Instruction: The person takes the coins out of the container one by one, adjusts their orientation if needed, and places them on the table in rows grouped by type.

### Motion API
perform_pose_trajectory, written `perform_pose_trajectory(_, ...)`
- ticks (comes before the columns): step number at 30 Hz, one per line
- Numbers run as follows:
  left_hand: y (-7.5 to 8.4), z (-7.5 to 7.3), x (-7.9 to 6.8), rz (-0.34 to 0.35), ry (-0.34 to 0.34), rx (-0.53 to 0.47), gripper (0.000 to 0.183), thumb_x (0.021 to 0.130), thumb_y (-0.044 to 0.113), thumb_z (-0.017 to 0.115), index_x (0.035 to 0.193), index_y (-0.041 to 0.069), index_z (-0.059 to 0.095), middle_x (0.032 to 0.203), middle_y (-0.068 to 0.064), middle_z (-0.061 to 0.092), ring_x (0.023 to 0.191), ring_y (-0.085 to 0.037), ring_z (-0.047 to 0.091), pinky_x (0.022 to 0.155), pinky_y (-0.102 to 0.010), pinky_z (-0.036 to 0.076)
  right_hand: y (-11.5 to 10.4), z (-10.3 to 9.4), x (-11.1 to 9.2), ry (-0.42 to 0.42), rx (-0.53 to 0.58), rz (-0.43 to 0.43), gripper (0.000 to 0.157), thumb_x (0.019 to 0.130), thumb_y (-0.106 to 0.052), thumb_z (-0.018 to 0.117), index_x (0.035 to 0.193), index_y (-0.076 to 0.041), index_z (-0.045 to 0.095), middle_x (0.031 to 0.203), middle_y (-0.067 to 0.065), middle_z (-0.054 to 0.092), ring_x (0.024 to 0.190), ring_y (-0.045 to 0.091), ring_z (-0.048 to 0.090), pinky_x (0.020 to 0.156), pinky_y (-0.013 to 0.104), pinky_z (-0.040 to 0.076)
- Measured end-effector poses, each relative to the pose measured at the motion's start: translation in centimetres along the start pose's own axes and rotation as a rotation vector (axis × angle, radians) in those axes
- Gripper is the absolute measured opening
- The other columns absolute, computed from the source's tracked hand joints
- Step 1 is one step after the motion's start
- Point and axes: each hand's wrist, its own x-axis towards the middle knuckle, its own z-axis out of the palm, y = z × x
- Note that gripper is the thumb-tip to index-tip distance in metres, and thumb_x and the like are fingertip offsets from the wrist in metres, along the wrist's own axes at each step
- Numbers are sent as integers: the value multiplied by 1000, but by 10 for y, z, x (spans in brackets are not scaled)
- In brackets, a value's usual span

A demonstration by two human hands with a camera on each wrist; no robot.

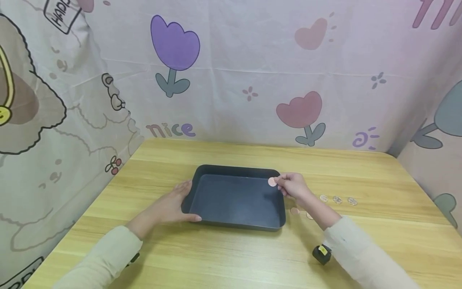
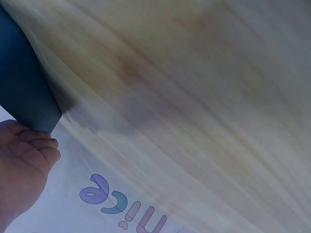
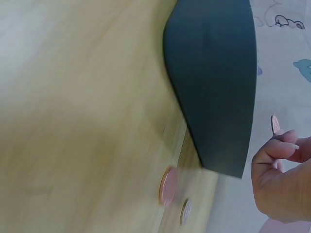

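Note:
A dark rectangular baking tray (image 1: 231, 196) lies on the wooden table. My left hand (image 1: 173, 204) grips its left end, the thumb along the front side and the other fingers by the left wall. Between thumb and fingertips, my right hand (image 1: 294, 186) pinches a copper-coloured coin (image 1: 272, 182) over the tray's back right corner. The right wrist view shows this coin (image 3: 275, 124) edge-on, above the rim. Two more coins lie on the table under my right forearm: a copper-coloured coin (image 1: 294, 210) just right of the tray, and another coin (image 1: 309, 215) partly hidden by the arm.
Three silvery coins (image 1: 337, 200) lie in a row to the right of my right forearm. A small black box with a yellow mark (image 1: 322, 254) sits at my right sleeve. Behind the table (image 1: 234, 257) hangs a printed cloth (image 1: 231, 108).

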Motion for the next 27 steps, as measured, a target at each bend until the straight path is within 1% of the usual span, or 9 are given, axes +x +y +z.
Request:
perform_pose_trajectory(6, 0, 0, 2, 9, 5, -1, 114, 65, 71, 59, 141, -5, 20, 147, -21, 22, 135, -39, 22, 107, -51, 28, 6, -18, -11, -3, -13, -16, 19, 90, -11, 50, 93, 8, 54, 57, -5, 47, 45, 2, 39, 41, 13, 31)
perform_pose_trajectory(8, 0, 0, 2, 9, 3, 1, 115, 65, 71, 59, 141, -5, 20, 147, -21, 22, 136, -39, 22, 107, -51, 27, 8, -23, -14, -2, -14, -19, 20, 90, -11, 50, 91, 8, 54, 56, -6, 47, 44, 2, 38, 41, 13, 30)
perform_pose_trajectory(12, 0, 1, 1, 2, -6, 5, 115, 64, 72, 59, 141, -5, 19, 148, -21, 21, 136, -39, 21, 108, -51, 27, 14, -32, -21, 3, -30, -19, 18, 90, -11, 51, 87, 6, 55, 53, -7, 46, 43, 1, 38, 40, 13, 31)
perform_pose_trajectory(15, 1, 1, 0, -3, -16, 4, 116, 64, 72, 58, 141, -4, 18, 148, -21, 20, 136, -39, 21, 108, -52, 26, 18, -39, -28, 7, -53, -4, 19, 91, -14, 50, 90, 5, 55, 55, -7, 48, 44, 1, 39, 40, 14, 33)
perform_pose_trajectory(19, 1, 1, -1, -9, -24, 7, 116, 65, 73, 58, 141, -4, 18, 148, -21, 20, 136, -39, 21, 108, -52, 26, 25, -50, -36, -2, -84, 14, 24, 92, -17, 48, 98, 5, 53, 61, -7, 50, 47, 0, 40, 42, 13, 36)
perform_pose_trajectory(23, 2, 0, -2, -13, -22, 11, 115, 65, 72, 58, 142, -4, 18, 148, -21, 20, 136, -39, 21, 107, -52, 27, 32, -61, -43, -10, -80, 24, 23, 93, -17, 46, 97, 4, 53, 62, -7, 49, 47, 0, 40, 43, 11, 36)
perform_pose_trajectory(27, 2, -1, -1, -10, -22, 13, 115, 65, 72, 58, 142, -4, 18, 148, -21, 20, 136, -39, 21, 108, -52, 26, 38, -71, -49, -14, -98, 14, 24, 93, -16, 46, 98, 7, 52, 64, -7, 50, 47, -1, 41, 44, 12, 37)
